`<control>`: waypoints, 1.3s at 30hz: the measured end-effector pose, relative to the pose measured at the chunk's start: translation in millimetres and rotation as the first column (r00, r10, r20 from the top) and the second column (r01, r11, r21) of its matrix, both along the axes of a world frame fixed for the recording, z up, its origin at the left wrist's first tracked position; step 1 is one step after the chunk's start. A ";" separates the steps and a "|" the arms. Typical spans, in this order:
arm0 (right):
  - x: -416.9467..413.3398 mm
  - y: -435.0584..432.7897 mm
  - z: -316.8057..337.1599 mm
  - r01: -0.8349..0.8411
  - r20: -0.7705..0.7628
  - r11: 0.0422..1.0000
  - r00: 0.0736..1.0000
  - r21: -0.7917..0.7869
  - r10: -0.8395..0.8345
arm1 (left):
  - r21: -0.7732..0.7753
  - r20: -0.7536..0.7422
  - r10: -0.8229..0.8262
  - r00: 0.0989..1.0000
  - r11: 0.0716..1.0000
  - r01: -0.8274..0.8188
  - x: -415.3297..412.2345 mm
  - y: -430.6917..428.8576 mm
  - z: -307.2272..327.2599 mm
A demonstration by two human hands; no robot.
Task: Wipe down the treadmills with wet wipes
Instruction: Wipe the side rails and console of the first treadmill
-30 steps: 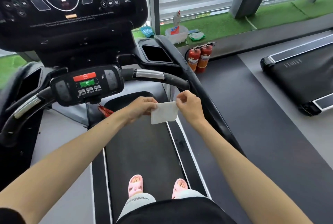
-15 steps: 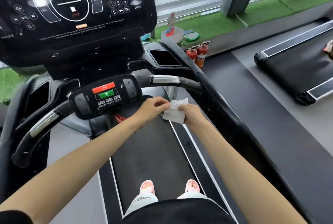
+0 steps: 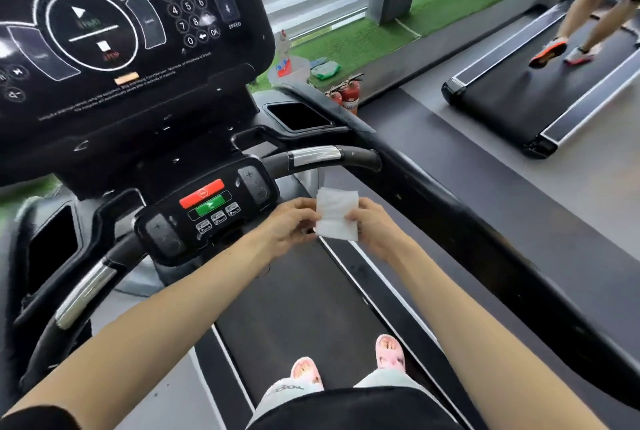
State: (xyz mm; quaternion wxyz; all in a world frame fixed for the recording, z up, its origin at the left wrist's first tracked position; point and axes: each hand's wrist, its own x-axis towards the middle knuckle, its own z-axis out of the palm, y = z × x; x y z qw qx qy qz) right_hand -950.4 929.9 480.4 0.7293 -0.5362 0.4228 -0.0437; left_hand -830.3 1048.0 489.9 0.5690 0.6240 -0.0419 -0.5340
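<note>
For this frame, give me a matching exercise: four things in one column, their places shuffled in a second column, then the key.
Things
1. wet wipe
2. fire extinguishers
3. pink slippers
4. orange shoe

Places
A. on the neighbouring treadmill
B. held between the left hand and right hand
C. on the floor by the green turf
D. on this treadmill's belt, at the bottom of the view

Pairs: 1-B, 2-C, 3-D, 4-A
</note>
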 end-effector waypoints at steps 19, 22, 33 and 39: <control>-50.4 -28.2 -14.4 0.110 0.053 0.994 0.993 -0.017 -0.109 | 0.023 -0.042 0.071 0.997 0.997 -0.070 -38.4 -37.8 -19.0; -50.0 -38.6 -11.7 0.059 0.036 0.996 0.998 -0.069 -0.057 | 0.078 -0.109 -0.051 0.993 0.995 0.060 -48.2 -43.5 -27.1; -26.7 -81.5 -30.0 -0.438 -0.173 0.827 0.899 -0.353 0.403 | 0.038 -0.127 0.516 0.847 0.856 -0.516 -74.0 -76.5 -73.1; 0.0 -124.2 -68.9 -0.862 -0.939 -0.384 0.258 -0.331 0.229 | 0.098 0.047 0.565 0.824 0.818 -0.567 -68.0 -89.5 -147.8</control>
